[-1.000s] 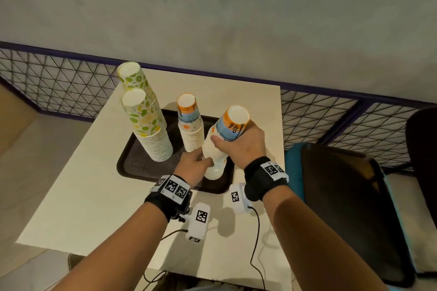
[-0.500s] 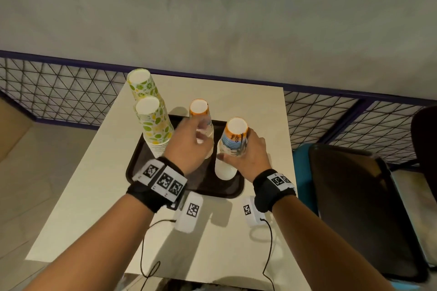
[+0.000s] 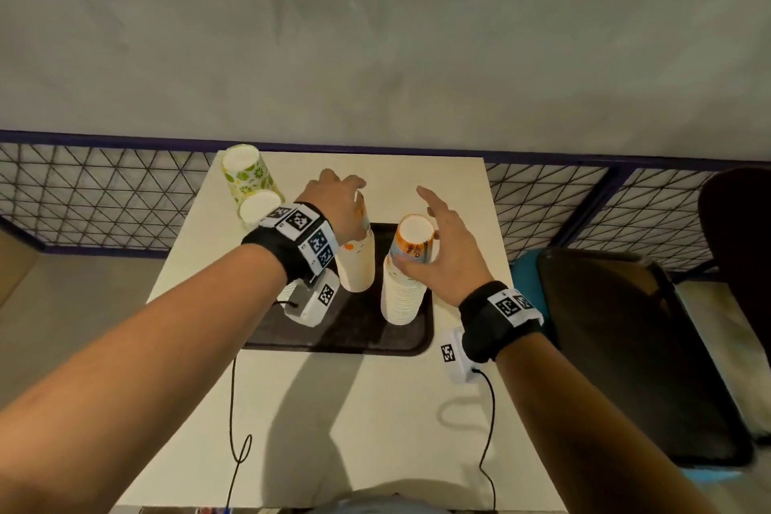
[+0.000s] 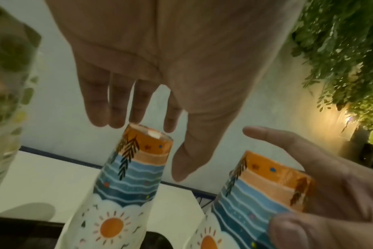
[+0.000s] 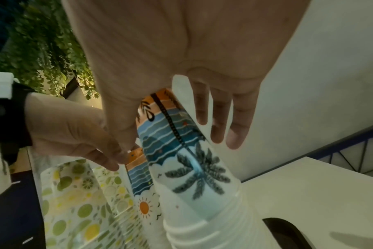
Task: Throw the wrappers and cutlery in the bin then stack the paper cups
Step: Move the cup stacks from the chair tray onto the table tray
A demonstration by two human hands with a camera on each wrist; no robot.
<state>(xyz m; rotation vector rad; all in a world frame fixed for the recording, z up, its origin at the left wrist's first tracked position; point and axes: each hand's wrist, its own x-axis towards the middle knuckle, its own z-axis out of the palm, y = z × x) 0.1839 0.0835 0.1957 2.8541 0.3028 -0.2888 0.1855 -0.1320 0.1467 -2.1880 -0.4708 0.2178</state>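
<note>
Reaching over the left beach-print stack (image 3: 354, 263), the left hand (image 3: 333, 204) had its fingers (image 4: 117, 107) straight and slightly spread, tips just above the stack's orange top; it gripped nothing. The right hand (image 3: 446, 250) was likewise spread, fingers (image 5: 219, 121) extended past the top of the right stack (image 3: 402, 284), thumb lying against its side in the head view without curling round it. Whether the palm touched the cups could not be told.

Both beach-print stacks stood upside down on the dark tray (image 3: 409, 346), side by side and apart. Two citrus-print stacks (image 3: 250, 188) stood at the tray's far left. No wrappers or cutlery showed on the table (image 3: 333, 409), so that part seemed done.

The step appeared to be joining the two matching stacks. Doing it well would probably mean closing one hand low round a stack, where the nested rims are stiffest, lifting straight up, and lowering it squarely over the other while the free hand steadies that one. Tall stacks like these could bend or topple if gripped near the top or set down tilted.
</note>
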